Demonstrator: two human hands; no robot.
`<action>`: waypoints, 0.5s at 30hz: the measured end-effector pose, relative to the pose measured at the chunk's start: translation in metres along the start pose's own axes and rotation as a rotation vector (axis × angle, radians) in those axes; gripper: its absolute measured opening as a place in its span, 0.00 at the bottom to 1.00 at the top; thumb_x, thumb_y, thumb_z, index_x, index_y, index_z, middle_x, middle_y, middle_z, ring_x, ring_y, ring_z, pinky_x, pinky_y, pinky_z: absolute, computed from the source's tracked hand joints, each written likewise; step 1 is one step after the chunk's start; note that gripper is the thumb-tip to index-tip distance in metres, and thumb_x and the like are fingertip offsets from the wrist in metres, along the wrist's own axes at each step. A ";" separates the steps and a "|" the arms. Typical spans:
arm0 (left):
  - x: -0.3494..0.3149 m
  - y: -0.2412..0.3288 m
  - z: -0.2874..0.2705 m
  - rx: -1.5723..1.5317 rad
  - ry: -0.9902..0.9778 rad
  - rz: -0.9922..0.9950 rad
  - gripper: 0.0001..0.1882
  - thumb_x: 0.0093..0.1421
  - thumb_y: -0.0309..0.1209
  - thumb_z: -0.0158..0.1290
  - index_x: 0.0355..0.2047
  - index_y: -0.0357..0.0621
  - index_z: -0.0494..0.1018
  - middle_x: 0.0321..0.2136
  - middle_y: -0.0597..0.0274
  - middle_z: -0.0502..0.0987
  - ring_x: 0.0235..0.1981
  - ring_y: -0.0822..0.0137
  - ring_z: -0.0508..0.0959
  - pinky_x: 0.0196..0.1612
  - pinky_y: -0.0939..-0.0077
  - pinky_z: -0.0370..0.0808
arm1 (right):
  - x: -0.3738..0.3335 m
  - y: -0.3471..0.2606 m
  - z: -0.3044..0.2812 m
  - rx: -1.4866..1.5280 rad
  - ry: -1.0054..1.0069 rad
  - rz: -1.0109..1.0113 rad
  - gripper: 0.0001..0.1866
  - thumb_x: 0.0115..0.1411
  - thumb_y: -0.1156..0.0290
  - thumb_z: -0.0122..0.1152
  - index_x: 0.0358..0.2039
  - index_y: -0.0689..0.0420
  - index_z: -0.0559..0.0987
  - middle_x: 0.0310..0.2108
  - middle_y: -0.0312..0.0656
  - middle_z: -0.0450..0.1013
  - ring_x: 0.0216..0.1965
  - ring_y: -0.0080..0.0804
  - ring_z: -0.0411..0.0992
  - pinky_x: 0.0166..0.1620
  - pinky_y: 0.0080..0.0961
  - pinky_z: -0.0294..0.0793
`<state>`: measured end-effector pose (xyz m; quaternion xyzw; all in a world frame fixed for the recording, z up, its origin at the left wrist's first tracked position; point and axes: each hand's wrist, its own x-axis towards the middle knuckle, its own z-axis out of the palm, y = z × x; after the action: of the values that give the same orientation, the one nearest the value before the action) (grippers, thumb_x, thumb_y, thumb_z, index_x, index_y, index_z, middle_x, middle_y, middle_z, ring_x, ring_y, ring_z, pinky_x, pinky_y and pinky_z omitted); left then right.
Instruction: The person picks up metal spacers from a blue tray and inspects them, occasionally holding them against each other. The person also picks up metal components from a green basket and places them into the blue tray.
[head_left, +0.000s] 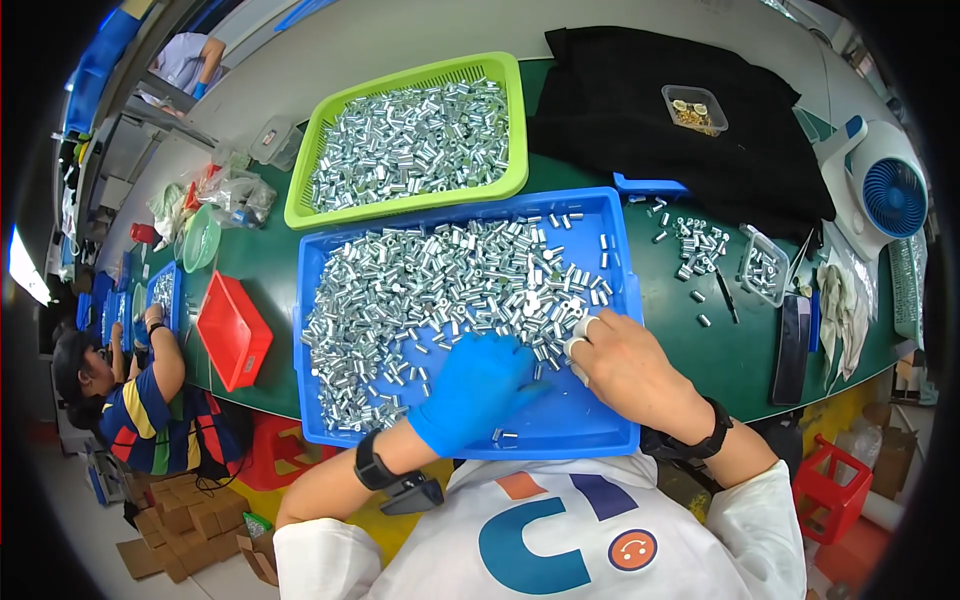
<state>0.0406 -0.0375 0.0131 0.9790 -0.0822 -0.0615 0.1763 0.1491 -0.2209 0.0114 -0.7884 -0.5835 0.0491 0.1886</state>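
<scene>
A blue tray (620, 300) holds a heap of small silvery metal sleeves (410, 270), thickest at its left and far side. My left hand (475, 390), in a blue glove, rests palm down over the near edge of the heap, fingers reaching onto the sleeves and thumb apart; it is open. My right hand (630, 365) is bare, with white covers on two fingertips. Its fingers are bent together against sleeves at the heap's right edge; whatever lies between them is hidden. A few loose sleeves (505, 435) lie on the tray floor beside my left hand.
Beyond the tray stands a green basket (517, 130) full of similar sleeves. More sleeves (700, 245), a clear container (765, 265), a phone (791, 350) and a fan (880, 190) are at the right. A red tray (235, 330) and a seated co-worker (150, 400) are left.
</scene>
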 end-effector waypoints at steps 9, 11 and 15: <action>-0.009 -0.004 0.021 -0.116 0.040 -0.118 0.10 0.54 0.31 0.56 0.36 0.41 0.74 0.30 0.59 0.75 0.28 0.62 0.76 0.32 0.69 0.73 | 0.004 -0.017 0.013 0.041 -0.057 0.095 0.04 0.47 0.77 0.54 0.25 0.60 0.71 0.25 0.45 0.69 0.30 0.39 0.71 0.29 0.33 0.74; -0.021 -0.007 0.019 -0.608 0.084 -0.320 0.12 0.56 0.27 0.54 0.41 0.40 0.73 0.33 0.61 0.75 0.31 0.67 0.77 0.34 0.74 0.74 | 0.007 -0.021 0.014 0.026 -0.061 0.079 0.04 0.47 0.77 0.55 0.26 0.60 0.71 0.25 0.45 0.69 0.31 0.39 0.71 0.29 0.32 0.74; -0.037 0.000 0.011 -1.173 0.127 -0.545 0.16 0.57 0.22 0.52 0.47 0.39 0.71 0.36 0.62 0.75 0.36 0.72 0.77 0.40 0.80 0.74 | 0.008 -0.022 0.015 0.041 -0.049 0.045 0.06 0.47 0.76 0.57 0.27 0.60 0.72 0.26 0.44 0.70 0.31 0.37 0.72 0.28 0.29 0.74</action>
<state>0.0025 -0.0340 0.0062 0.7078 0.2270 -0.0806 0.6640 0.1273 -0.2042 0.0069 -0.7959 -0.5688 0.0844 0.1894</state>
